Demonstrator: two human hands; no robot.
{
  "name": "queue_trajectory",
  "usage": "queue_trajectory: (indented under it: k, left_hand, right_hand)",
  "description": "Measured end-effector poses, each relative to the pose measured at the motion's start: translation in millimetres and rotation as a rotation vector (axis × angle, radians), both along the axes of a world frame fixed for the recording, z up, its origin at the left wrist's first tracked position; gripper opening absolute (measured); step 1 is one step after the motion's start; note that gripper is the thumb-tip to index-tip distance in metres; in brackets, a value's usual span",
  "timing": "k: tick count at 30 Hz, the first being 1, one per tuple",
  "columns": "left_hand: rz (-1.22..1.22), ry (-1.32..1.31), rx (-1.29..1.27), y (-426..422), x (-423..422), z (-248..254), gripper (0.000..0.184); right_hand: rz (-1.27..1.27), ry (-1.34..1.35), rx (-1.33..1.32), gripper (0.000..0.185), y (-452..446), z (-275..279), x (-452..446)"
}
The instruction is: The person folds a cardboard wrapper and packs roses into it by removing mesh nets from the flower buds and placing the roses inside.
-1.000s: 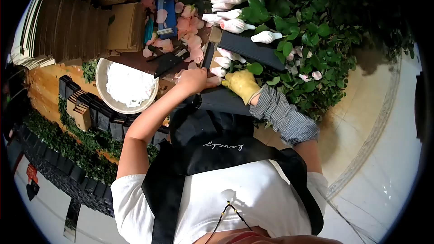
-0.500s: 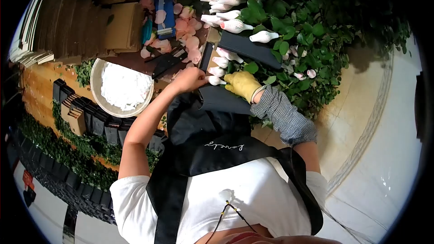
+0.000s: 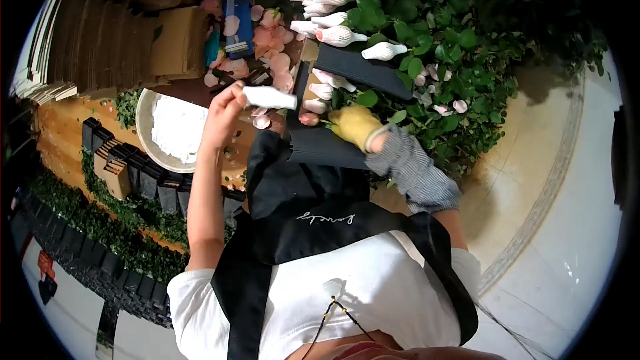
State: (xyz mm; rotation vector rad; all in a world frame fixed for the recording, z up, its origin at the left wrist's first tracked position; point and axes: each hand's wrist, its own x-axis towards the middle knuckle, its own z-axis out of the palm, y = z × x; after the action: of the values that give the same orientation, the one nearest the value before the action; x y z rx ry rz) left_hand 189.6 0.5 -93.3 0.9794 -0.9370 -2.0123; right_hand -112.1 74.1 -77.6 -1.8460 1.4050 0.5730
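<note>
My bare left hand (image 3: 230, 101) pinches one end of a white foam net sleeve (image 3: 270, 97), raised left of the roses. My right hand (image 3: 357, 125), in a yellow glove, is closed around the stem of a rose (image 3: 309, 119), just behind its bare pinkish bud. That bud lies over a dark folded wrap (image 3: 327, 147) at my lap. Beyond it, several roses in white net sleeves (image 3: 321, 91) rest on a cardboard piece (image 3: 311, 80). A dark strip (image 3: 363, 72) lies across their stems.
A bowl (image 3: 142, 127) of white sleeves stands at left, below stacked cardboard (image 3: 177, 43). Loose pink petals (image 3: 270, 37) and a blue tape dispenser (image 3: 239, 17) lie at the back. More netted roses (image 3: 340, 36) and dense leaves (image 3: 460, 93) fill the right.
My left hand has moved left and up, away from the rose, with the white sleeve now in its fingers. The bud at my right hand, white-covered before, now shows bare.
</note>
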Motion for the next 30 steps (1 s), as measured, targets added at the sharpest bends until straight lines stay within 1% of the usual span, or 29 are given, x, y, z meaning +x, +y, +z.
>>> queue_trajectory:
  k: [1,2,3,5,6,7,8,9,10,11,13,14,16,17,18,19,20,21,22,23,24,25,26,27,29,30]
  left_hand:
    - [-0.089,-0.133,-0.286,-3.5,10.7,3.8,0.016]
    - [-0.145,-0.264,-0.411,-0.8,12.4,9.7,0.015]
    - [-0.122,-0.252,-0.377,4.5,8.3,8.9,0.019]
    - [-0.089,-0.122,-0.01,10.1,-4.1,-8.2,0.017]
    - [-0.134,-0.131,-0.018,9.8,-12.4,-20.0,0.011]
    - [-0.292,-0.152,0.007,7.1,-21.1,-33.5,0.006]
    - [-0.379,-0.283,-0.117,5.5,-38.7,-33.8,0.005]
    - [-0.485,-0.439,-0.365,6.9,-51.0,-47.8,0.015]
    - [-0.637,-0.604,-0.485,5.4,-63.2,-44.9,0.024]
    - [-0.806,-0.68,-0.467,1.1,-75.4,-43.2,0.034]
    - [-0.839,-0.838,-0.563,5.1,-95.8,-43.1,0.035]
    - [-0.836,-0.833,-0.566,6.7,-101.6,-43.7,0.035]
    - [-0.678,-1.016,-0.67,11.3,-108.4,-44.8,0.033]
    - [-0.678,-1.013,-0.676,13.0,-109.4,-45.0,0.033]
    - [-0.582,-1.031,-0.717,16.4,-110.3,-44.7,0.031]
    - [-0.485,-1.045,-0.755,20.3,-111.5,-45.4,0.029]
    - [-0.419,-0.942,-0.795,23.6,-110.5,-48.9,0.028]
    - [-0.416,-0.939,-0.793,25.8,-111.1,-53.0,0.028]
    - [-0.338,-0.763,-0.744,27.8,-111.8,-56.8,0.029]
    - [-0.262,-0.59,-0.695,28.9,-111.5,-60.8,0.03]
    - [-0.261,-0.592,-0.697,30.7,-111.3,-66.6,0.03]
    - [-0.303,-0.305,-0.25,31.9,-111.2,-72.7,0.029]
    - [-0.327,-0.013,0.193,32.3,-109.2,-79.4,0.028]
    - [-0.328,-0.015,0.193,30.4,-102.3,-81.8,0.028]
    - [0.048,0.003,0.43,25.1,-84.1,-86.8,0.017]
    - [0.205,0.021,0.443,17.0,-69.9,-69.1,0.017]
  right_hand:
    - [0.106,0.003,0.085,0.024,-8.3,18.6,-0.8]
    - [-0.013,-0.2,-0.022,0.026,-7.7,29.4,-4.7]
    - [-0.139,-0.401,-0.125,0.029,-6.8,37.0,-6.5]
    - [-0.116,-0.002,-0.162,0.035,-12.2,45.1,5.1]
    - [-0.162,0.098,-0.161,0.033,-10.2,19.8,3.9]
    - [-0.165,0.105,-0.166,0.033,-10.7,3.9,2.6]
    - [-0.062,0.181,-0.127,0.033,-11.7,-8.0,1.9]
    - [0.042,0.253,-0.087,0.034,-13.3,-13.3,4.3]
    - [0.024,0.288,-0.119,0.037,-13.4,-11.2,9.8]
    - [0.026,0.293,-0.118,0.037,-14.7,-12.4,12.4]
    - [0.016,0.334,-0.056,0.039,-17.4,-16.1,13.9]
    - [-0.002,0.307,-0.053,0.041,-19.4,-18.0,10.5]
    - [-0.012,0.298,-0.032,0.042,-22.5,-14.3,8.5]
    - [-0.023,0.282,-0.013,0.043,-24.7,-12.7,7.4]
    - [-0.023,0.271,-0.074,0.041,-18.9,-12.8,6.7]
    - [-0.026,0.277,-0.075,0.041,-11.4,-15.3,2.2]
    - [-0.021,0.196,-0.159,0.037,-3.4,-18.9,-4.7]
    - [-0.013,0.114,-0.241,0.034,1.6,-16.5,-9.5]
    - [-0.041,0.047,-0.265,0.027,5.7,-14.2,-14.0]
    - [-0.04,0.047,-0.266,0.027,6.9,-15.5,-14.5]
    - [-0.056,0.059,-0.28,0.024,8.0,-16.0,-13.8]
    - [-0.075,0.072,-0.293,0.022,9.4,-17.4,-13.3]
    - [-0.044,0.085,-0.359,0.019,11.4,-24.6,-14.2]
    - [-0.046,0.083,-0.36,0.019,10.0,-24.4,-12.8]
    - [-0.101,0.092,-0.328,0.02,8.1,-20.6,-9.4]
    - [-0.137,0.091,-0.288,0.022,6.7,-19.8,-7.5]
